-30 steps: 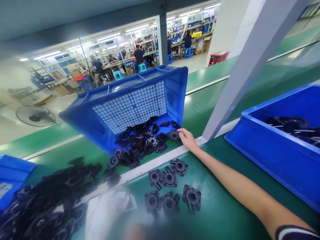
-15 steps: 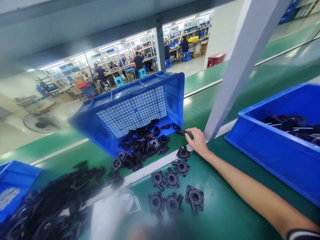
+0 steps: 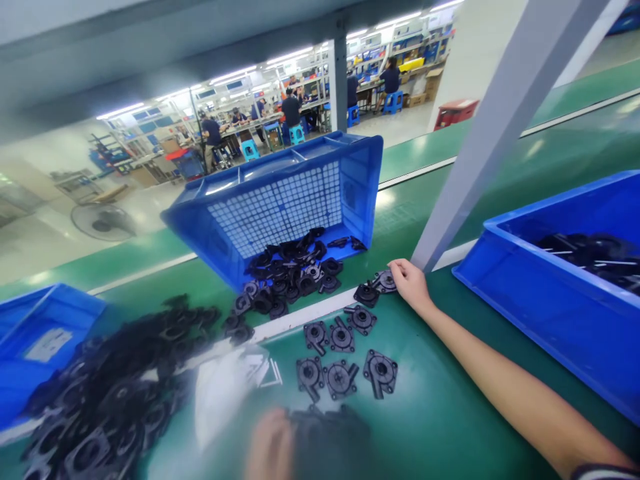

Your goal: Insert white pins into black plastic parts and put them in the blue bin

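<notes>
Head camera: a smooth dark-green worktop lies below a blue plastic crate with a lattice base, tipped on its side with loose black parts heaped at its mouth. The person's bare right hand has thumb and fingers drawn nearly together on the right edge of a black, square-flanged plastic housing, near the crate's lower right corner. It should handle as light, stiff and slightly slick, best pinched by a flange corner. The fingertips cover its right edge. At the bottom, the bare left hand is badly blurred and cut off beside smeared dark pieces; whether it grips anything cannot be told.
</notes>
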Available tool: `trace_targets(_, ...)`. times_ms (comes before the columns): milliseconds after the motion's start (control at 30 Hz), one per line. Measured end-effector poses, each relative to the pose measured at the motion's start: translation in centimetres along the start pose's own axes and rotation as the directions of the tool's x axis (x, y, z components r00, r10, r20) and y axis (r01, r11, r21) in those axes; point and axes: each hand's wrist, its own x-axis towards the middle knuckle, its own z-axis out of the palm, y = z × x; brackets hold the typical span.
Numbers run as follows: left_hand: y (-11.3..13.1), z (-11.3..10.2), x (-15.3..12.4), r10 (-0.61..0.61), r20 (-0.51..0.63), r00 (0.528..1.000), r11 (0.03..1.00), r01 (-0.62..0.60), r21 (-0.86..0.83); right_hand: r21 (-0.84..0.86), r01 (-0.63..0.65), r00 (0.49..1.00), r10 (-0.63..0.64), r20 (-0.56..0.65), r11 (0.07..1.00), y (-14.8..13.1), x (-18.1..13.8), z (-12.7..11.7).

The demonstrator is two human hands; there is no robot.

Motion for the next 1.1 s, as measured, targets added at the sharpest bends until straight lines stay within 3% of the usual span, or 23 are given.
trace_targets(167, 0.9, -1.2, -0.2, -0.038, 0.050, 0.998, 0.999, 0.036, 0.037, -0.082, -0.041, 0.998, 0.045, 0.043, 0.996, 0.9, -2.8, -2.7)
trace_targets(333, 0.8, -2.3, 0.9, 0.136, -0.044, 0.990, 0.969, -0.124, 0.214, -0.117, -0.055, 0.998, 0.052, -0.029, 0.992, 1.7, -5.0, -4.4)
trace_targets(467, -0.3, -2.2, 1.6, 0.235, 0.064, 0.970, 0.902, -0.242, 0.357, -0.123, -0.069, 0.998, 0.067, -0.017, 0.990, 1.7, -5.9, -4.6)
trace_targets(633, -1.1, -1.7, 1.9, 0.210, 0.200, 0.957, 0.829, -0.283, 0.483, -0.139, -0.078, 0.997, 0.081, 0.017, 0.987, 1.6, -5.8, -4.5)
trace_targets(867, 0.3, -2.1, 2.0, 0.166, 0.218, 0.962, 0.753, -0.266, 0.602, -0.055, -0.093, 0.995, 0.094, 0.018, 0.994, 1.3, -6.6, -4.5)
trace_targets(1100, 2.1, -2.3, 2.3, 0.088, 0.194, 0.977, 0.728, -0.196, 0.657, 0.087, -0.015, 1.000, 0.014, 0.018, 0.996, -0.4, -9.3, -4.8)
